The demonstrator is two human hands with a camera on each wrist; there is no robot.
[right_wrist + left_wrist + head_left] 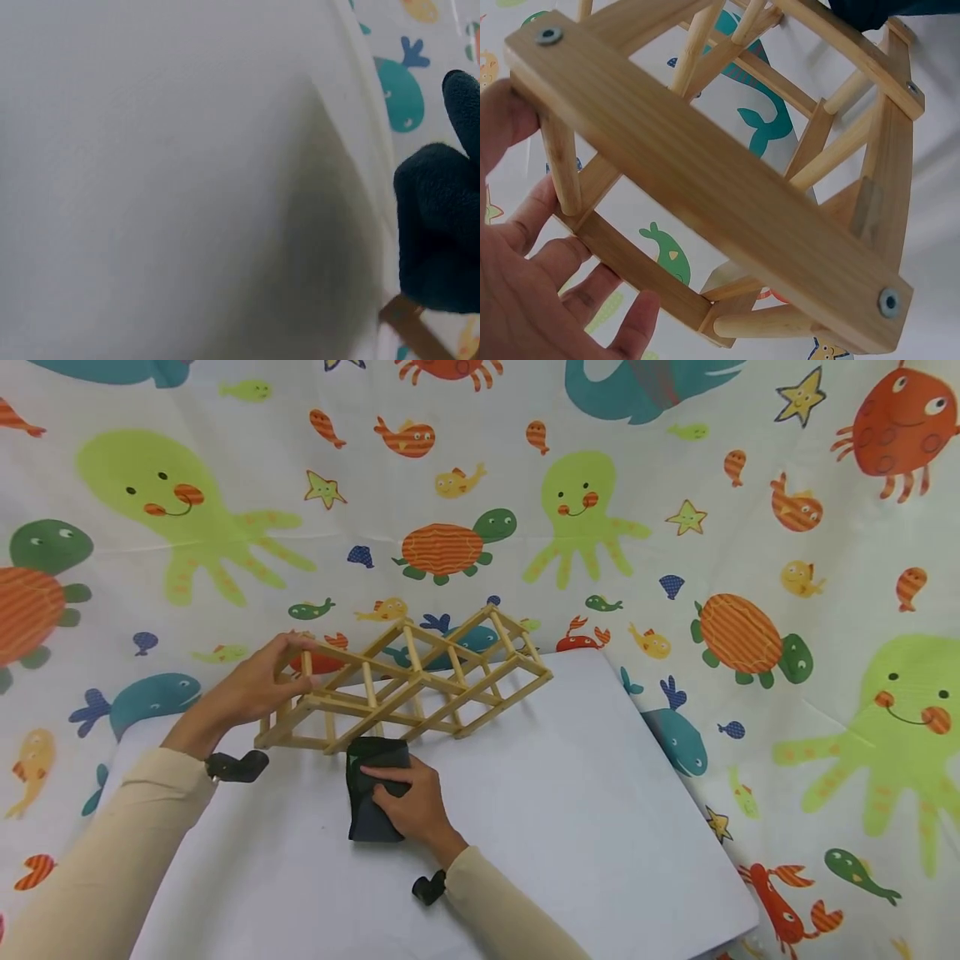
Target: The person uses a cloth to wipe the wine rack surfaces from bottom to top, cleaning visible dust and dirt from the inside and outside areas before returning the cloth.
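A light wooden folding lattice rack (417, 677), made of crossed slats and round dowels, stands stretched out across the back of the white tabletop. My left hand (258, 683) grips its left end. In the left wrist view, thumb and fingers reach round an end dowel (559, 161) behind a slat (705, 195) with a metal pin at each end. Just in front of the rack, my right hand (416, 802) holds a folded dark cloth (371, 817), its index finger lying across it. The cloth (442, 225) also shows in the right wrist view, where the hand is hidden.
The white tabletop (570, 827) has a rounded edge running down the right side. Behind and around it hangs a curtain (480, 435) printed with sea animals. Dark wrist straps with cameras (238, 767) sit on both forearms.
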